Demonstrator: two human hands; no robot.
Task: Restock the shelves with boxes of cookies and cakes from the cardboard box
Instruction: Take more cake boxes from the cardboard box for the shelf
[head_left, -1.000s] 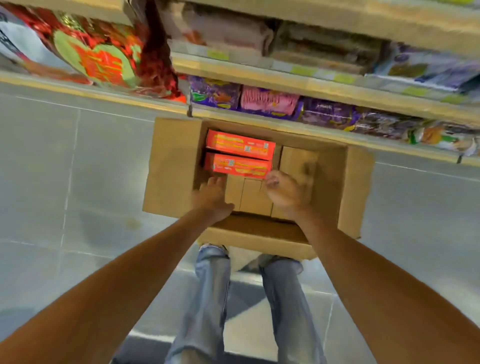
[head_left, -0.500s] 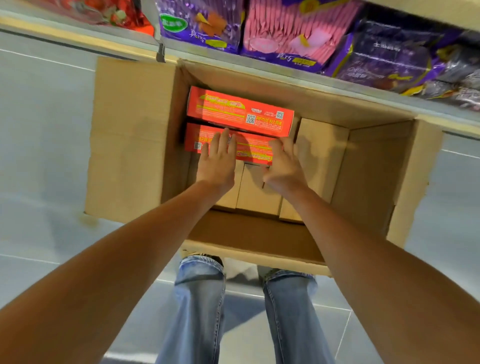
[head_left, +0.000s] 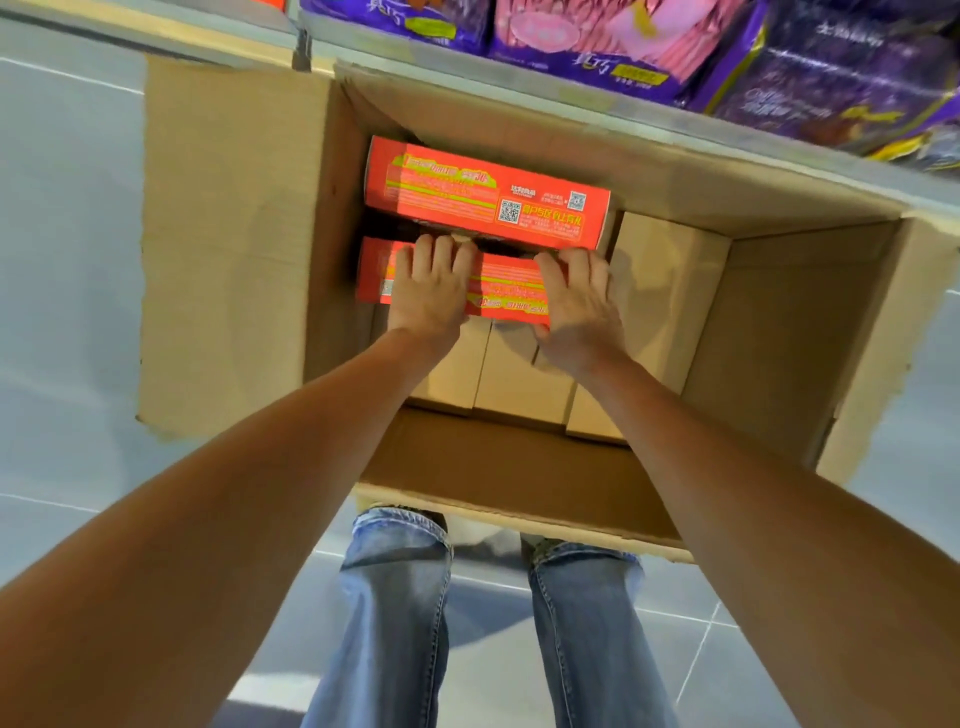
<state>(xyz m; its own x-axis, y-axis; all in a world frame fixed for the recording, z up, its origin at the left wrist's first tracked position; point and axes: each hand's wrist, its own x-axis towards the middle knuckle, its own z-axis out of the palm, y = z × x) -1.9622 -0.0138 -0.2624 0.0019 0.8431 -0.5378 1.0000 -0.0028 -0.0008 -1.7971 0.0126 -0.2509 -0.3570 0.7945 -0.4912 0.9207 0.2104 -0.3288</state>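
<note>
One large open brown cardboard box (head_left: 234, 249) on the floor (head_left: 62, 208), against a shelf (head_left: 649, 111) of purple snack bags (head_left: 831, 78). Inside, far left: far red-orange cookie box (head_left: 483, 192), near red-orange cookie box (head_left: 504, 286) beside it. Left hand (head_left: 428, 296) and right hand (head_left: 576, 306) grip the near one, fingers hooked over its far edge.

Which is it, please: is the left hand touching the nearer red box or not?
Touching. The head view shows the left hand lying on the nearer red box, fingers curled over its far edge.
</note>
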